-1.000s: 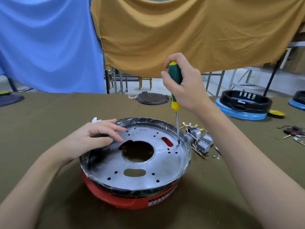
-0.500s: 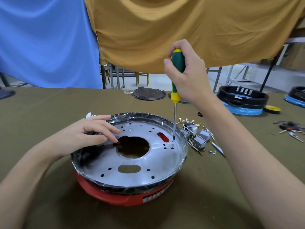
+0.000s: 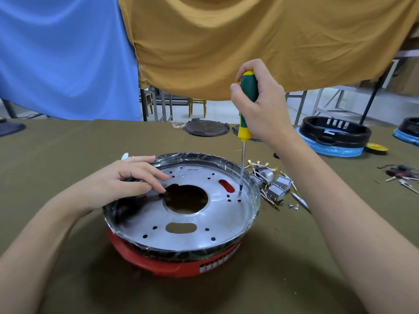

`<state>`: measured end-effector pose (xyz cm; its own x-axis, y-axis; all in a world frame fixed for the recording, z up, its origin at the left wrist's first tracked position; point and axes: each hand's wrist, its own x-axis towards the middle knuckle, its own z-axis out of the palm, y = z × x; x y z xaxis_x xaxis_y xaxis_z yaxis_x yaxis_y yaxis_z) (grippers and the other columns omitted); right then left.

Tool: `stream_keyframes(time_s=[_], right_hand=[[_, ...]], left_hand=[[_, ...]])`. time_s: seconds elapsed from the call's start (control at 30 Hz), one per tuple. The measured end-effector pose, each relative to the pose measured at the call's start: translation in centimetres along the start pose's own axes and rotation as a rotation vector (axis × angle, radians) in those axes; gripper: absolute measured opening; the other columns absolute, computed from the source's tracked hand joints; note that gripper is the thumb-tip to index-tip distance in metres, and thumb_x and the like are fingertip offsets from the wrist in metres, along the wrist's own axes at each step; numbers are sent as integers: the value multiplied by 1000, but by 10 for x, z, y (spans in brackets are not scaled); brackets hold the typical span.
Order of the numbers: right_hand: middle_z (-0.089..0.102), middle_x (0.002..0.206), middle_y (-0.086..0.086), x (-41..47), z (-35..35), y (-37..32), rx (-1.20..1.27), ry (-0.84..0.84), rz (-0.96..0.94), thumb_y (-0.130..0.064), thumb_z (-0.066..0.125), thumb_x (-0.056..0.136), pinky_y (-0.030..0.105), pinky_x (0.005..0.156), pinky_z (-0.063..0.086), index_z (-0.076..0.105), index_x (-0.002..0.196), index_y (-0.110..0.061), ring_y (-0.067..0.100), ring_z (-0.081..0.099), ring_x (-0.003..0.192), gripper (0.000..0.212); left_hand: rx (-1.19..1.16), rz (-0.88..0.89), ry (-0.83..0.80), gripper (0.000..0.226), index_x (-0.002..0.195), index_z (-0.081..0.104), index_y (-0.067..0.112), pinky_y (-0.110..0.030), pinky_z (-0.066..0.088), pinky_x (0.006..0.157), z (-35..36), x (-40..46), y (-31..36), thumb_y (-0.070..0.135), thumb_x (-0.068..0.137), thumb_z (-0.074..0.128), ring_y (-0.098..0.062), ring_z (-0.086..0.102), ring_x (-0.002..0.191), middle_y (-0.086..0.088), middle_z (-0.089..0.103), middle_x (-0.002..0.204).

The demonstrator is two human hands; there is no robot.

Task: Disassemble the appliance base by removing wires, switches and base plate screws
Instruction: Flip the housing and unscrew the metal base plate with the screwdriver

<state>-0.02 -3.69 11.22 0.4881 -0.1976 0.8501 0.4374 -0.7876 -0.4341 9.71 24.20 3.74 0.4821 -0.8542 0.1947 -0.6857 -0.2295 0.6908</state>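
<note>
Two hands share the work: the right hand (image 3: 260, 105) grips the screwdriver (image 3: 246, 112) upright, tip at three o'clock on the base plate (image 3: 186, 220) mid-table; the left hand (image 3: 127, 180), fingers loosely extended, steadies nine o'clock. Keep the shaft vertical, pressing firmly while turning.

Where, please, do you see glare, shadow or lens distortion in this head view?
Head view: soft glare on the plate at its right side; a dark reflection on it beneath the left hand; a shadow on the table around the red base; wide-angle stretch enlarges both forearms at the lower corners.
</note>
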Motion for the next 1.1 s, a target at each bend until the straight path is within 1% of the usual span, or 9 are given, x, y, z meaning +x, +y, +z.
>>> stream_keyframes(time_s=[0.17, 0.27, 0.37, 0.5, 0.6, 0.7, 0.77, 0.97, 1.1], right_hand=[[38, 62, -1, -4, 4, -6, -31, 14, -18, -16, 55, 95, 20, 48, 34, 49, 99, -14, 8, 36, 51, 7], [37, 60, 0, -8, 9, -10, -178, 72, -10, -19, 53, 96, 32, 51, 36, 50, 103, -10, 19, 39, 53, 12], [36, 60, -4, -12, 13, -13, -439, 167, -12, -21, 49, 98, 31, 52, 29, 50, 106, -8, 26, 44, 56, 15], [48, 71, 4, -16, 11, -15, -580, 214, 33, -25, 46, 102, 24, 46, 24, 49, 112, -9, 23, 45, 56, 19], [49, 73, 5, -18, 6, -15, -579, 236, 73, -28, 46, 103, 25, 45, 25, 48, 113, -8, 20, 42, 55, 22], [45, 71, 4, -21, 8, -22, -556, 248, 17, -33, 46, 104, 26, 45, 26, 50, 112, -6, 22, 42, 55, 27], [41, 69, 1, -24, 12, -29, -513, 241, -34, -35, 46, 104, 27, 46, 27, 51, 110, -6, 23, 41, 54, 31], [45, 69, -1, -17, 9, -10, -437, 261, 113, -41, 42, 105, 23, 49, 22, 44, 111, -12, 14, 43, 55, 29], [52, 74, 1, -16, 2, 7, -432, 349, 220, -43, 41, 104, 21, 51, 24, 43, 113, -14, 22, 47, 64, 30]], left_hand=[[18, 3, 1, 36, 86, 81, 30, -8, 23, 106, 0, 0, -3, -2, 91, 64, 12, 30, 137, 19, 69, 119], [26, 20, 1, 28, 86, 81, 31, -3, 22, 104, 0, 1, -6, 7, 91, 68, 12, 30, 137, 21, 69, 119], [66, 19, -12, 22, 85, 80, 38, -1, 20, 103, -1, 3, -8, 21, 86, 66, 14, 28, 137, 25, 68, 117], [156, -93, -63, 30, 87, 77, 48, -12, 18, 110, -3, 4, -2, 20, 92, 68, 14, 27, 138, 32, 65, 117], [405, -167, -151, 13, 98, 68, 54, -22, 25, 112, -4, 14, 30, 50, 87, 66, 9, 36, 134, 35, 56, 124], [589, -284, -332, 76, 132, 36, 62, -35, 31, 112, 16, 35, 73, 89, 63, 52, -3, 36, 136, 34, 31, 144], [644, -318, -492, 102, 142, 12, 63, -43, 33, 113, 37, 50, 93, 94, 53, 51, -12, 34, 140, 28, 15, 154], [716, -327, -615, 107, 146, 7, 59, -46, 37, 109, 53, 64, 96, 89, 59, 60, -23, 38, 137, 20, 14, 156], [748, -302, -617, 107, 147, 10, 57, -46, 39, 107, 54, 67, 96, 89, 59, 60, -24, 42, 133, 16, 22, 152]])
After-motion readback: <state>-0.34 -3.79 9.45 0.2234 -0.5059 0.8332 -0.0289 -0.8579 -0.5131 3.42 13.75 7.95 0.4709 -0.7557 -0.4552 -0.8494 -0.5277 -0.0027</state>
